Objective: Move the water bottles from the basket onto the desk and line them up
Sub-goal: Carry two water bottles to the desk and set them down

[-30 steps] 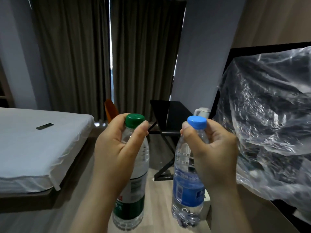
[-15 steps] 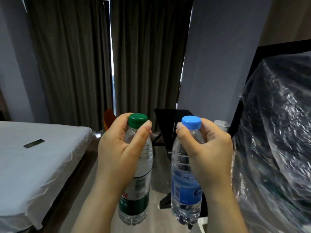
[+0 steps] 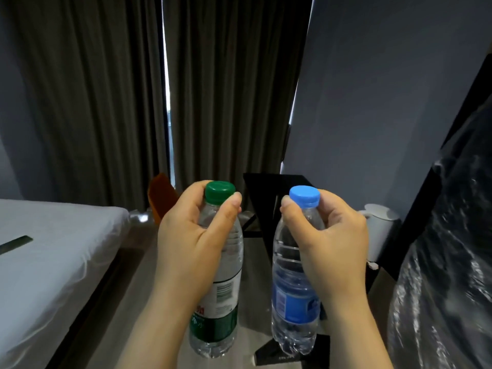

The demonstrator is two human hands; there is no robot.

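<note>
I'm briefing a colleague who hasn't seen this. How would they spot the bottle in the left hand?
Under the dark curtains, two bottles hang side by side. The left hand grips the one nearer the bed. That green-capped bottle, green-labelled too, contrasts with the blue-capped bottle.

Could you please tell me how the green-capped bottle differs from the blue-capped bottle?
The green-capped bottle has a white-and-green label; the blue-capped bottle has a blue one. The left hand grips the green-capped bottle, the right hand the blue-capped bottle. Both are clear, upright and gripped just below the cap.
</note>
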